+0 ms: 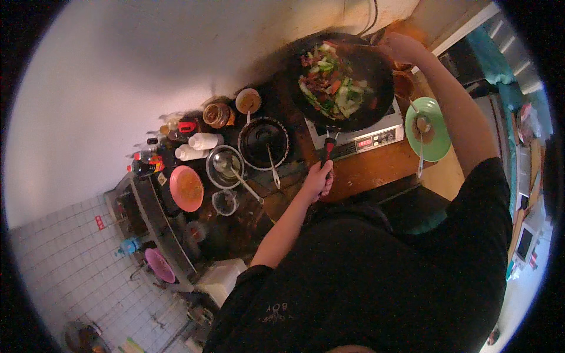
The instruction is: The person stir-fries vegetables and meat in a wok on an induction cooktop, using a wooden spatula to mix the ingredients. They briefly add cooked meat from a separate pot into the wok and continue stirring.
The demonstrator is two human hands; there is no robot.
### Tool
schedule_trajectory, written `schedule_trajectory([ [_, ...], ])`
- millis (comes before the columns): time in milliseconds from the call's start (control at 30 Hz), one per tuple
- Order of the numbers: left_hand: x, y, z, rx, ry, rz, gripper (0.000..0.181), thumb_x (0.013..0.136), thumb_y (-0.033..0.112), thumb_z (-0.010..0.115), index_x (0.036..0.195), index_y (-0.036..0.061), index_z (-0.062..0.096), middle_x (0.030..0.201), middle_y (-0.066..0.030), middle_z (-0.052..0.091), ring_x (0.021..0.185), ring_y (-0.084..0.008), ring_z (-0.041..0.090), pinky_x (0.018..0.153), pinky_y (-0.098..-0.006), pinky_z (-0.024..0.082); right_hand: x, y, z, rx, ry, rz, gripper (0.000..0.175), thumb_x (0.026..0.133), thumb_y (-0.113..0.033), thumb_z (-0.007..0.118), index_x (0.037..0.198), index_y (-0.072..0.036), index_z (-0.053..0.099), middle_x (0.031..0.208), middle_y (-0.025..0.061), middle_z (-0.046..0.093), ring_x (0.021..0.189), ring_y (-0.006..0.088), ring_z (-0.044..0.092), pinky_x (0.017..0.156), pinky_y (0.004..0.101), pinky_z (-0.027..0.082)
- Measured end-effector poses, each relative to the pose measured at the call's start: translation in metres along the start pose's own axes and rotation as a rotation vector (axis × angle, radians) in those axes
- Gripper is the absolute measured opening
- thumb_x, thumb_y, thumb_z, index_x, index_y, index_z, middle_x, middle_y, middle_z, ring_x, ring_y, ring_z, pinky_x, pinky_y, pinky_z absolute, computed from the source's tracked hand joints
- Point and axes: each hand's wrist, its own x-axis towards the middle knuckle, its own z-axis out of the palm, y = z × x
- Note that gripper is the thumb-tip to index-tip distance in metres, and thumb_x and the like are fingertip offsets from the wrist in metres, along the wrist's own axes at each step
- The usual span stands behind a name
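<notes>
My left hand point(318, 180) is closed around the black and red handle of a dark wok point(379, 106). The wok is over an induction cooker point(378, 137) with a lit red display. Inside the wok lie green vegetables, orange-red slices and browned pieces, mostly on its left side. My right hand point(399, 47) is at the wok's upper right rim, closed on a thin utensil point(353, 45) that reaches into the wok; its far end is hard to make out. Just below my right forearm is a green plate point(435, 148) with a metal ladle on it.
Left of the cooker are a black pot point(265, 163) with a spoon, a metal bowl point(214, 178) with a ladle, a clear bowl point(225, 203) and a pink plate point(176, 194). White bottles point(205, 141), sauce bottles point(148, 165) and a jar point(216, 114) stand along the wall.
</notes>
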Motion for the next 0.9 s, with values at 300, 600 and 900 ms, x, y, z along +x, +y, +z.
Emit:
schedule_trajectory([
  [300,0.0,0.0,0.003,0.012,0.038,0.024,0.034,0.105,0.045,0.054,0.095,0.0142,0.045,0.06,0.0008,0.043,0.041,-0.0103,0.035,0.037,-0.0281,0.027,-0.042,-0.047,0.031,-0.013,0.13,-0.217,0.027,0.098,-0.034,0.061,0.121,-0.026,0.074,0.097,0.0044,0.074,0.097,0.0276,0.065,0.088,0.0462,0.041],
  [600,0.003,-0.003,0.007,-0.051,0.045,0.027,0.033,0.104,0.045,0.055,0.095,0.0152,0.046,0.06,0.001,0.044,0.04,-0.0102,0.035,0.035,-0.0283,0.027,-0.163,0.002,0.047,-0.134,0.047,0.016,0.038,0.093,-0.025,0.066,0.13,-0.032,0.069,0.098,0.0031,0.068,0.106,0.0222,0.063,0.091,0.0446,0.038],
  [900,0.004,-0.002,0.004,-0.052,0.043,0.018,0.03,0.105,0.041,0.054,0.094,0.0146,0.046,0.06,0.0,0.046,0.038,-0.0115,0.035,0.035,-0.0288,0.027,-0.227,-0.056,0.037,0.179,0.032,0.141,0.025,0.092,-0.027,0.062,0.112,-0.022,0.077,0.088,0.0127,0.073,0.082,0.0335,0.07,0.073,0.0476,0.055],
])
